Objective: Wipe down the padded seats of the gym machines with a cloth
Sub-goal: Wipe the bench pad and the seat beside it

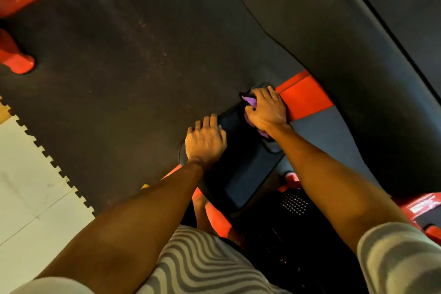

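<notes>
Head view: the right hand (pixel 266 110) grasps a purple cloth (pixel 251 102), fingers curled over it, and presses it onto the far end of the black padded seat (pixel 245 169), just beside the red frame (pixel 303 98). The left hand (pixel 205 141) rests on the seat's left edge and holds nothing; its fingers appear relaxed and nearly straight, though blur limits certainty. A long back pad (pixel 334 55) lies to the right.
</notes>
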Demonstrator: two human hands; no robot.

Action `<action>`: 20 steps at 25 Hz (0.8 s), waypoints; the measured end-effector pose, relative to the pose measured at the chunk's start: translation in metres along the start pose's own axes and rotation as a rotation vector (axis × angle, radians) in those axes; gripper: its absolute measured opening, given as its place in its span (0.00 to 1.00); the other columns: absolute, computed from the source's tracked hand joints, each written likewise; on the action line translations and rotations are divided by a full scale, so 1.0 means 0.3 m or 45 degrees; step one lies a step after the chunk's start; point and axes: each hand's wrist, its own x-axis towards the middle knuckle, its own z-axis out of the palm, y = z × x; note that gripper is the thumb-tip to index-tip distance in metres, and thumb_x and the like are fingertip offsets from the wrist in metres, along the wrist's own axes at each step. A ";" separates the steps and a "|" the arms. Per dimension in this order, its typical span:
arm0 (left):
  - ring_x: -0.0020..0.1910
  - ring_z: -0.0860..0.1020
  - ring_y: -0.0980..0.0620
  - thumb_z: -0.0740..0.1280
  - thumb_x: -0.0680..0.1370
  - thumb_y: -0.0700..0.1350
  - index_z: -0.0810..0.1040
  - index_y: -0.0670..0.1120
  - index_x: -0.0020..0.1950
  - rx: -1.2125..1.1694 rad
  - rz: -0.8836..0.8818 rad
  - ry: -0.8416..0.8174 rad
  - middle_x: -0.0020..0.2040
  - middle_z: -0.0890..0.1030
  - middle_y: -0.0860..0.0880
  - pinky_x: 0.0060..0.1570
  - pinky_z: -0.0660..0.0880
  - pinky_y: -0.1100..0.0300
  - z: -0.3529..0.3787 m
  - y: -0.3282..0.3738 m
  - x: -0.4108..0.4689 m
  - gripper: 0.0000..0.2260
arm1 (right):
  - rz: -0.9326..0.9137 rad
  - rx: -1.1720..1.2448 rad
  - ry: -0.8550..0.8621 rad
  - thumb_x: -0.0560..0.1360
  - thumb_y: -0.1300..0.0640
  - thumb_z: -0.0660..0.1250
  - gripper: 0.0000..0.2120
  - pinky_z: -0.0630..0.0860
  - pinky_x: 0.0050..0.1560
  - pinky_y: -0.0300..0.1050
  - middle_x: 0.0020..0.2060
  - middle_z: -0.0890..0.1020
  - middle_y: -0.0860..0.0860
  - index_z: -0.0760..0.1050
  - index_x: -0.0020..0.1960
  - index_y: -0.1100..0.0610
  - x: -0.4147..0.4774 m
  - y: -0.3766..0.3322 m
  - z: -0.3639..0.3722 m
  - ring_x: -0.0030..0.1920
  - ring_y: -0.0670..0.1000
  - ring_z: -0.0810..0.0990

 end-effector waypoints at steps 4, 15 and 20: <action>0.51 0.81 0.39 0.51 0.80 0.53 0.75 0.42 0.67 0.023 0.006 0.030 0.55 0.82 0.42 0.48 0.75 0.47 0.016 -0.006 -0.001 0.24 | -0.334 -0.085 -0.119 0.73 0.41 0.61 0.25 0.71 0.67 0.55 0.57 0.84 0.58 0.81 0.60 0.56 0.024 -0.179 -0.029 0.62 0.62 0.79; 0.60 0.78 0.42 0.54 0.83 0.54 0.70 0.45 0.73 -0.011 -0.012 0.003 0.64 0.79 0.44 0.58 0.74 0.47 0.015 -0.011 0.003 0.22 | 0.155 -0.099 -0.256 0.78 0.36 0.62 0.24 0.71 0.65 0.51 0.65 0.80 0.55 0.78 0.66 0.49 0.171 -0.037 -0.061 0.66 0.61 0.77; 0.49 0.81 0.41 0.59 0.79 0.51 0.77 0.44 0.63 0.017 -0.003 0.064 0.52 0.82 0.44 0.47 0.76 0.48 0.024 -0.006 0.000 0.18 | -0.299 0.129 -0.025 0.74 0.37 0.60 0.27 0.60 0.77 0.54 0.65 0.80 0.52 0.80 0.64 0.53 -0.092 -0.175 0.042 0.74 0.58 0.70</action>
